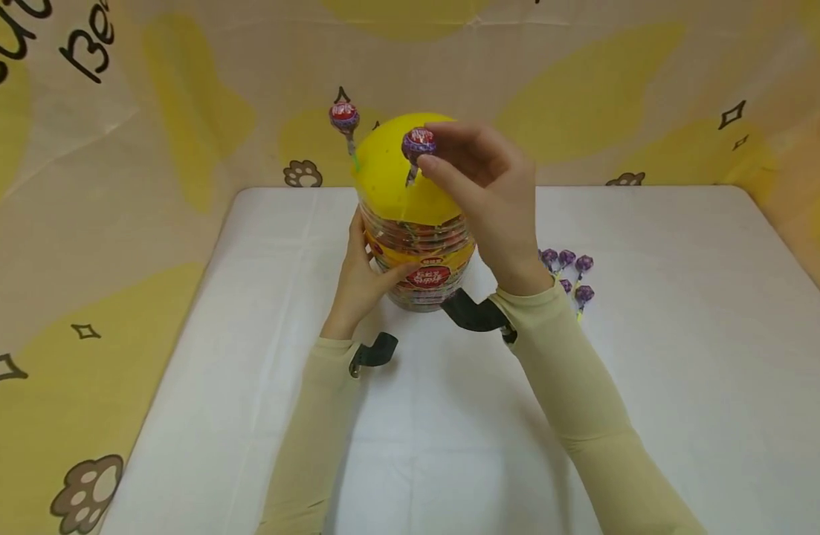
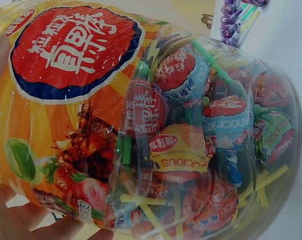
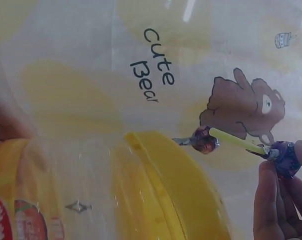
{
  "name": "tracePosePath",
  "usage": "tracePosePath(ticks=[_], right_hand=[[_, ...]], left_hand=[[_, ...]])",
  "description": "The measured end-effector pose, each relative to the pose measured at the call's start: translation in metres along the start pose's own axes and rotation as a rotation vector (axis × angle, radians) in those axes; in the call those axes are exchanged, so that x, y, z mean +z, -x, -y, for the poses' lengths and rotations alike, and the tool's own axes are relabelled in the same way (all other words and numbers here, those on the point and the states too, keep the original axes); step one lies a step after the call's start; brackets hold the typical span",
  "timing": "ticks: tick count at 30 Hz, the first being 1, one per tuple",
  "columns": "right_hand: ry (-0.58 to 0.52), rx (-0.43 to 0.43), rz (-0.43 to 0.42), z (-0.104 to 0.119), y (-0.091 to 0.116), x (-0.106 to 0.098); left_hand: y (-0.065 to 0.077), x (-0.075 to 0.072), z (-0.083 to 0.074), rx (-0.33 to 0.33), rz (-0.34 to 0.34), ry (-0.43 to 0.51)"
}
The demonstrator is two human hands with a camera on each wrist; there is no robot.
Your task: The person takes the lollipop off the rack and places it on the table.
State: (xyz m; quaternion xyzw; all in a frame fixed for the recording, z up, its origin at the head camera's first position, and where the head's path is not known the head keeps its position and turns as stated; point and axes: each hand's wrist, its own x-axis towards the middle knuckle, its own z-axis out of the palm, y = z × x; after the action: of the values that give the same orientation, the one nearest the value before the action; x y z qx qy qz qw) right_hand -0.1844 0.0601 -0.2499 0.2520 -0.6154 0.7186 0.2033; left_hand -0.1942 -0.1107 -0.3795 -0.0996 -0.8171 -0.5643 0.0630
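A clear plastic jar (image 1: 416,236) with a domed yellow lid (image 1: 383,182) stands on the table. Its orange label shows a red oval, and wrapped lollipops (image 2: 183,147) fill its lower part in the left wrist view. My left hand (image 1: 363,286) holds the jar from the left, thumb across the front. Above the lid's near side, my right hand (image 1: 493,189) pinches a purple-wrapped lollipop (image 1: 419,141) by its head between thumb and fingers. Its yellow stick (image 3: 235,141) points towards the lid side. Another lollipop (image 1: 344,119) stands out from the lid's left edge, stick downward.
Several purple lollipops (image 1: 583,294) lie on the white-covered table (image 1: 664,357) to the right of the jar, partly hidden by my right wrist. A patterned yellow and cream cloth (image 1: 583,89) hangs behind and at both sides. Dark camera mounts (image 1: 476,312) sit under my wrists.
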Motion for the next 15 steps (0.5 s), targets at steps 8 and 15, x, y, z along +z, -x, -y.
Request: tracePosePath(ticks=[8, 15], right_hand=[[-0.043, 0.127, -0.062, 0.009, 0.025, -0.038], [-0.044, 0.119, -0.129, 0.012, 0.038, -0.071]], left_hand=[[0.0, -0.001, 0.0, 0.017, -0.006, -0.016], [0.0, 0.0, -0.001, 0.023, -0.009, -0.02]])
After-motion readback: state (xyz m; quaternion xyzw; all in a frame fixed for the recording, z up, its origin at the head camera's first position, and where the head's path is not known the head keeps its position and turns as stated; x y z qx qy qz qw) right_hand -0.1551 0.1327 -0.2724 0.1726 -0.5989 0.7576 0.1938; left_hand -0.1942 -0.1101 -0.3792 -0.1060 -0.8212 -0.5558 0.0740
